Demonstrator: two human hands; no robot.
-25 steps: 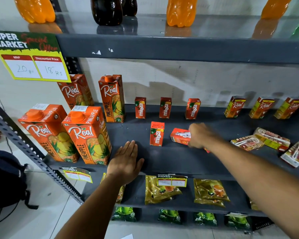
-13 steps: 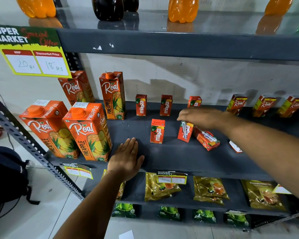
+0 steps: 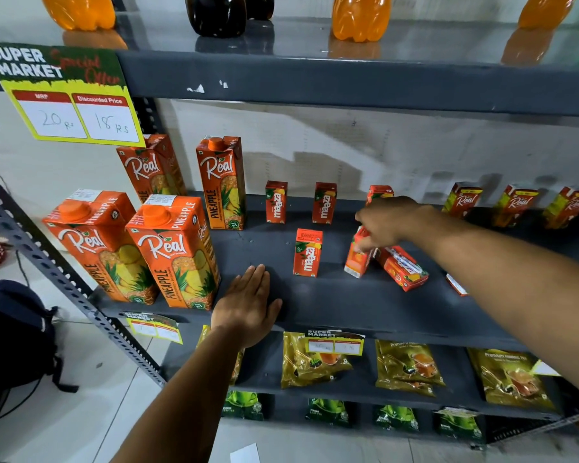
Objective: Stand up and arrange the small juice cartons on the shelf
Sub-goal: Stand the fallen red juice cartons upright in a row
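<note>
The right hand [image 3: 386, 222] is pinching a tilted Maaza carton [image 3: 356, 259] at mid-shelf, while the left hand [image 3: 248, 305] is lying flat and empty on the shelf [image 3: 331, 305]. Four Maaza cartons are standing; one lying carton [image 3: 401, 269] beside it is waiting, others perhaps rightward

Above me stand orange soda bottles [image 3: 360, 16] and a dark cola bottle [image 3: 217, 15]. A yellow-green price sign [image 3: 66, 95] hangs at upper left. Below me lie golden tea pouches [image 3: 406, 369] and green packets [image 3: 328, 411]. A dark backpack [image 3: 12, 332] sits on the floor.
</note>
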